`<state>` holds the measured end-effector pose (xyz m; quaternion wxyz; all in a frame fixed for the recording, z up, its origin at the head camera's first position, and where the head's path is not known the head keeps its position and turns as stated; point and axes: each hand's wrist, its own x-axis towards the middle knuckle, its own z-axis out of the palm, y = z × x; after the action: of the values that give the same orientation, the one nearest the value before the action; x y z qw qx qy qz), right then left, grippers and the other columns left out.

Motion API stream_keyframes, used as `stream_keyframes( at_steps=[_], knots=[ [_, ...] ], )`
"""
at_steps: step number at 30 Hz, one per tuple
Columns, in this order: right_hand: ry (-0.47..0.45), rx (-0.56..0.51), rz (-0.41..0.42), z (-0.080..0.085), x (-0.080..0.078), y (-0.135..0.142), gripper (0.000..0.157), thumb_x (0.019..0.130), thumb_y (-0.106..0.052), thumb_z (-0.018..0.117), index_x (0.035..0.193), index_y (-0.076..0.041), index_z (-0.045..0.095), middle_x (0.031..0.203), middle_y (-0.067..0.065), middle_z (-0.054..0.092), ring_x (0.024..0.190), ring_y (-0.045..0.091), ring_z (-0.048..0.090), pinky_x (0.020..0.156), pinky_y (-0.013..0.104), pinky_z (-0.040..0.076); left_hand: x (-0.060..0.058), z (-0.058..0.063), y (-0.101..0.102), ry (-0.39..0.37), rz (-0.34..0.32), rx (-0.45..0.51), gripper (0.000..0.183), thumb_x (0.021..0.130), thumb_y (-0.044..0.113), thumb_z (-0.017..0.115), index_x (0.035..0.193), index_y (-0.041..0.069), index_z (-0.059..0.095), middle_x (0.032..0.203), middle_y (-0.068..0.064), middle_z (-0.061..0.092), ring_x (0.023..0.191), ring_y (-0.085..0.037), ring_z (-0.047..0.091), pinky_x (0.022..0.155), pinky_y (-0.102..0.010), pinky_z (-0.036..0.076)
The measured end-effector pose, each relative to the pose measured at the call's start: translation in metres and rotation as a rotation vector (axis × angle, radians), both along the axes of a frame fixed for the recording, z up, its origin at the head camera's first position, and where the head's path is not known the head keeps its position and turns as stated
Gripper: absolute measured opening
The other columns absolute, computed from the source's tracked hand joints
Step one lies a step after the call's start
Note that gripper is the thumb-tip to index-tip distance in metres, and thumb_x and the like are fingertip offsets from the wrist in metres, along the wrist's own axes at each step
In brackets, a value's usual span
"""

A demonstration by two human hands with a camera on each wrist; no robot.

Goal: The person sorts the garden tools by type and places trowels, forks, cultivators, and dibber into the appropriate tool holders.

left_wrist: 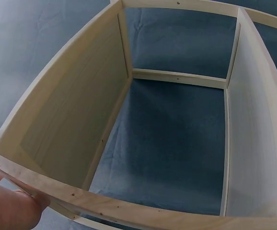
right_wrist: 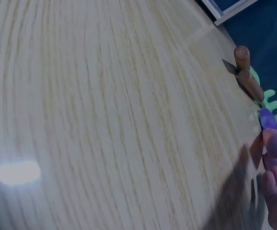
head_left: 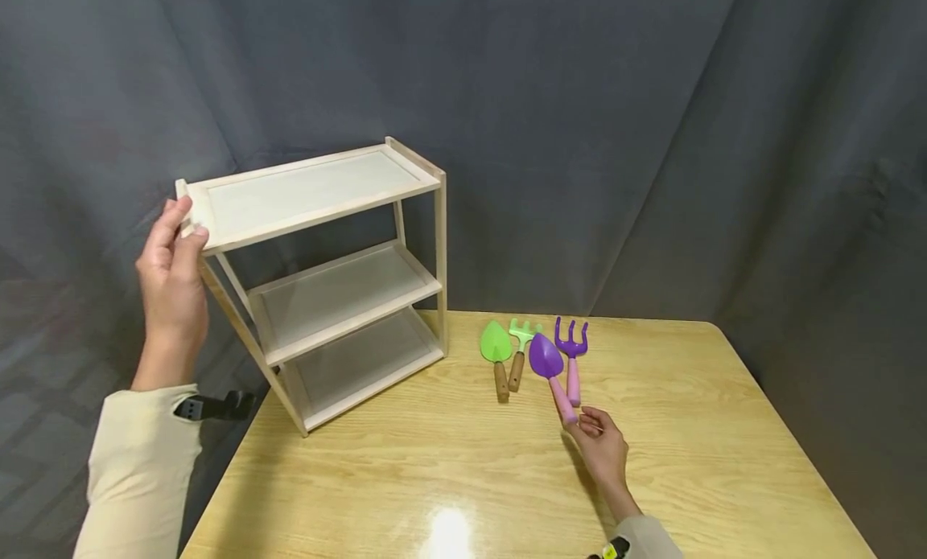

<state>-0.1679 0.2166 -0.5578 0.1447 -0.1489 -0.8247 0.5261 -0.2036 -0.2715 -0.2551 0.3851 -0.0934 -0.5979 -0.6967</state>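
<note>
From headcam alone, purple trowel (head_left: 558, 393), whole blade (head_left: 545, 355)

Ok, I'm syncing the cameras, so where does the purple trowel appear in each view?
Head: the purple trowel is right of centre, blade uppermost.
Left wrist: not in this picture.
Right wrist: the trowel is at the right edge, handle end foremost.
Shared landmark: the shelf, left in head, spanning left wrist, a corner top right in right wrist.

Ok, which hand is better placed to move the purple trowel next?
Probably the right hand: it pinches the pink handle of the purple trowel. The left hand is farther off, gripping the upper end of the three-tier wooden shelf.
</note>
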Motion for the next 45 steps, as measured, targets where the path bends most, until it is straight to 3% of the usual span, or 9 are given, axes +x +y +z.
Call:
stream_keyframes(
  at_steps=[2, 9, 13, 18, 23, 28, 38, 45],
  knots=[
    [0.001, 0.006, -0.002, -0.001, -0.003, -0.002, 0.040, 0.083, -0.013, 0.074, 0.118, 0.003, 0.063, 0.106, 0.018, 0.067, 0.086, 0.013, 0.064, 0.067, 0.009, 0.046, -0.001, 0.000, -0.002, -0.008, 0.009, -0.003, 0.044, 0.093, -0.003, 0.048, 0.136, -0.010, 0.047, 0.154, -0.018, 0.028, 0.142, -0.014, 0.020, 0.110, -0.017, 0.017],
    [0.008, 0.039, -0.016, -0.002, -0.004, -0.004, 0.040, 0.082, -0.012, 0.075, 0.116, 0.004, 0.062, 0.105, 0.019, 0.066, 0.088, 0.022, 0.066, 0.064, 0.010, 0.047, -0.008, -0.007, -0.005, -0.084, 0.149, -0.161, 0.044, 0.094, 0.004, 0.047, 0.136, -0.005, 0.051, 0.154, -0.014, 0.030, 0.140, -0.011, 0.025, 0.110, -0.016, 0.017],
    [0.025, 0.041, -0.044, -0.003, -0.007, -0.007, 0.038, 0.081, -0.013, 0.077, 0.112, 0.004, 0.063, 0.102, 0.018, 0.066, 0.083, 0.015, 0.065, 0.063, 0.010, 0.047, -0.009, -0.010, -0.005, -0.068, 0.157, -0.180, 0.046, 0.094, 0.006, 0.044, 0.138, -0.004, 0.049, 0.155, -0.013, 0.030, 0.140, -0.011, 0.025, 0.110, -0.016, 0.016],
    [0.051, 0.027, -0.072, -0.002, -0.010, -0.011, 0.035, 0.079, -0.012, 0.078, 0.107, 0.004, 0.065, 0.096, 0.018, 0.067, 0.077, 0.012, 0.063, 0.061, 0.010, 0.047, -0.007, -0.011, -0.005, -0.054, 0.143, -0.165, 0.047, 0.094, 0.009, 0.042, 0.139, -0.003, 0.048, 0.155, -0.011, 0.029, 0.139, -0.011, 0.025, 0.109, -0.014, 0.015],
    [0.019, 0.055, -0.076, -0.003, -0.011, -0.013, 0.036, 0.078, -0.014, 0.080, 0.108, 0.001, 0.066, 0.096, 0.016, 0.068, 0.082, 0.019, 0.065, 0.062, 0.012, 0.046, -0.007, -0.011, -0.006, -0.054, 0.111, -0.172, 0.050, 0.094, 0.012, 0.042, 0.141, -0.004, 0.045, 0.156, -0.012, 0.026, 0.140, -0.011, 0.021, 0.108, -0.014, 0.013],
    [-0.012, 0.079, -0.060, -0.005, -0.011, -0.014, 0.036, 0.078, -0.014, 0.079, 0.108, 0.000, 0.064, 0.096, 0.016, 0.068, 0.086, 0.025, 0.066, 0.063, 0.016, 0.047, -0.007, -0.011, -0.006, -0.070, 0.122, -0.198, 0.051, 0.095, 0.014, 0.041, 0.142, -0.005, 0.042, 0.156, -0.012, 0.025, 0.141, -0.011, 0.020, 0.108, -0.014, 0.011],
    [-0.017, 0.099, -0.094, -0.007, -0.012, -0.015, 0.032, 0.079, -0.015, 0.077, 0.105, -0.001, 0.064, 0.092, 0.015, 0.070, 0.076, 0.022, 0.067, 0.064, 0.026, 0.047, -0.011, -0.009, -0.006, -0.099, 0.125, -0.146, 0.049, 0.096, 0.016, 0.043, 0.142, -0.002, 0.044, 0.157, -0.008, 0.026, 0.140, -0.008, 0.022, 0.108, -0.012, 0.012],
    [0.011, 0.097, -0.124, -0.010, -0.015, -0.017, 0.027, 0.080, -0.012, 0.075, 0.102, -0.001, 0.065, 0.090, 0.016, 0.071, 0.074, 0.019, 0.068, 0.062, 0.021, 0.046, -0.013, -0.006, -0.008, -0.063, 0.080, -0.068, 0.048, 0.094, 0.009, 0.043, 0.140, -0.006, 0.045, 0.156, -0.010, 0.027, 0.138, -0.008, 0.024, 0.108, -0.013, 0.014]
  ],
)
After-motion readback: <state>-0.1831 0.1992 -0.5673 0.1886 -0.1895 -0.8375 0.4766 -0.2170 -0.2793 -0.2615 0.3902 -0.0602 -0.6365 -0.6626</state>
